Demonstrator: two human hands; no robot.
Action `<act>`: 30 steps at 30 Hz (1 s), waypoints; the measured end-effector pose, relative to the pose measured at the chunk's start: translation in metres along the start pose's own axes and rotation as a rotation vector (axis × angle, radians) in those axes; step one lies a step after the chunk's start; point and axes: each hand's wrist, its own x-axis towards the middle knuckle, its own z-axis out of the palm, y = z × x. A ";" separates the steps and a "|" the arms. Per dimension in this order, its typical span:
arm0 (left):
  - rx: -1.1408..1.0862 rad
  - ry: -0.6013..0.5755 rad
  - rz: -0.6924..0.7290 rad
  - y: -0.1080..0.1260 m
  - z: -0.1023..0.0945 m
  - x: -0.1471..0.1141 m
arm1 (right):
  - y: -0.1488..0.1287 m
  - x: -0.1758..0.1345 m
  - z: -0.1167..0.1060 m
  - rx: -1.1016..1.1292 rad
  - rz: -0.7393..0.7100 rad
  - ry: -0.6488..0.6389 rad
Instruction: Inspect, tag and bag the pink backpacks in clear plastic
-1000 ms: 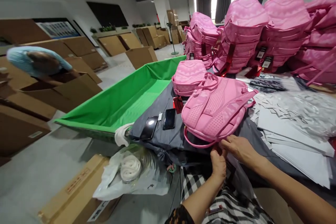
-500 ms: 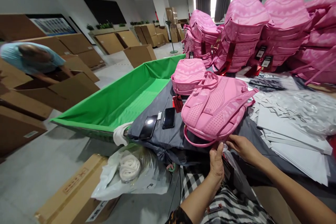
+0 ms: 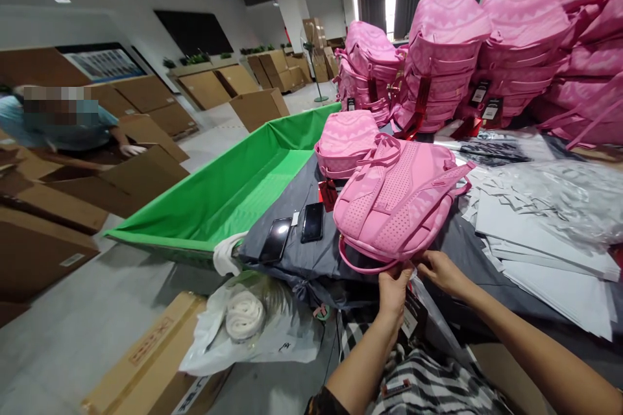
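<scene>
A black tag (image 3: 413,323) hung below the near edge of the pink backpack (image 3: 399,198), where the left hand (image 3: 393,288) and right hand (image 3: 444,273) bent their fingers; what either pinched, I could not tell. The pink backpack lay straps-up on dark cloth (image 3: 321,260), two phones (image 3: 312,222) to its left, white sheets (image 3: 559,285) to its right, another pink bag (image 3: 346,136) behind it, stacked backpacks (image 3: 448,32) farther behind.

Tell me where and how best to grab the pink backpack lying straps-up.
Probably by the pink loop on its near edge, hooked from the near side, just left of the left hand: it bows out from the backpack, leaving a gap.
</scene>
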 end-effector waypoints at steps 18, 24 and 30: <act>-0.237 0.028 -0.209 0.004 0.009 -0.003 | 0.016 -0.004 0.027 0.736 0.280 -0.241; 0.016 -0.022 -0.063 0.009 -0.027 -0.039 | 0.016 -0.012 0.014 0.825 0.318 -0.327; 0.674 0.175 0.347 0.030 -0.114 -0.092 | 0.071 -0.098 -0.013 0.596 0.345 -0.379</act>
